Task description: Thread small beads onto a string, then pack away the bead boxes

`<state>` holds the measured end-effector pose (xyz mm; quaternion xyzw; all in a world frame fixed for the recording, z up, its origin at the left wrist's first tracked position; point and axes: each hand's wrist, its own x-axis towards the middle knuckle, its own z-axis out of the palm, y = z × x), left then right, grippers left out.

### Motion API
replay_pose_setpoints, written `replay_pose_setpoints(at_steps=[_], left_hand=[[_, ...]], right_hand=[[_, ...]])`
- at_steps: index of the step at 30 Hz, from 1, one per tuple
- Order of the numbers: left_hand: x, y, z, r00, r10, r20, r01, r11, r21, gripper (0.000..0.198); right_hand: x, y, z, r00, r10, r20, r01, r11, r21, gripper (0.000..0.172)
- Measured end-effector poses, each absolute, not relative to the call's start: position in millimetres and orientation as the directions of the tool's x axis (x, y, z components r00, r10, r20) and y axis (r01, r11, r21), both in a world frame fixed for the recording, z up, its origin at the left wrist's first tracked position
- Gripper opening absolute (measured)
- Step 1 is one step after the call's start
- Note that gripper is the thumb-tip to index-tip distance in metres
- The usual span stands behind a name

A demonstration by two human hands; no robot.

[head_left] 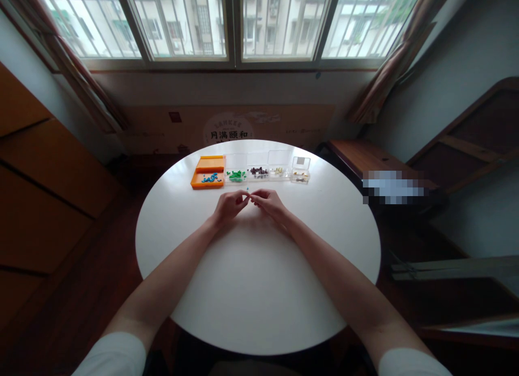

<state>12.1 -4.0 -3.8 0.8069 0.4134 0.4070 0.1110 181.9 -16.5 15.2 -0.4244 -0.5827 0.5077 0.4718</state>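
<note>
Both my hands meet over the far middle of a round white table (259,289). My left hand (229,206) and my right hand (267,202) are each pinched, fingertips almost touching, with a tiny blue piece (247,189) at the tips. Which hand grips it is too small to tell. Just beyond the hands stands a row of small boxes: an orange tray (208,172) with blue pieces, then clear boxes with green pieces (235,175), dark pieces (258,172), pale pieces (278,171) and yellowish pieces (300,175).
A wide window (231,25) with curtains runs along the far wall, with a printed cardboard panel (227,128) below it. Wooden cabinets (36,181) stand at the left. A wooden bench (365,160) and wooden frames stand at the right.
</note>
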Motion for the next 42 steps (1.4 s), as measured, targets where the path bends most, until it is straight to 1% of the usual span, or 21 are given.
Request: replay_pose_setpoints(at_steps=[42], left_hand=[[12.5,-6.0,-1.0,0.325,0.763,0.559,0.592,-0.625,0.509,0.021]], right_hand=[[182.1,-15.4,13.6,-0.191,0.975,0.117,0.017,0.122,-0.992,0.032]])
